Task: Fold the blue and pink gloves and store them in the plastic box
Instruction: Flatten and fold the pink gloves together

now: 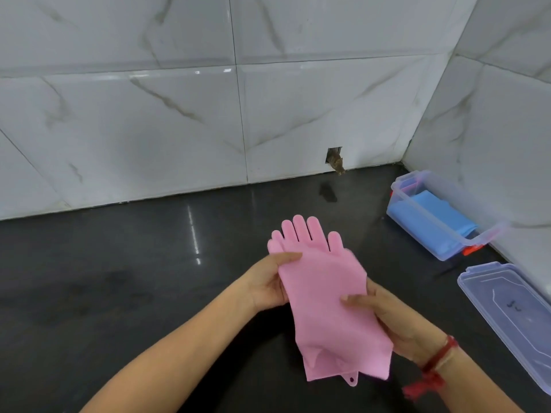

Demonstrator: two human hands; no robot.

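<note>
The pink gloves (325, 293) lie stacked one on the other and are held flat above the dark counter, fingers pointing away from me. My left hand (268, 281) pinches their left edge near the palm. My right hand (384, 314) grips the right edge at the cuff side, thumb on top. The clear plastic box (429, 234) stands open at the right by the wall, with the folded blue gloves (432, 216) lying inside it.
The box's clear lid (507, 317) lies on the counter at the right, nearer to me than the box. The black counter (119, 278) meets marble-tiled walls behind and to the right. A small hole (335, 159) sits in the back wall.
</note>
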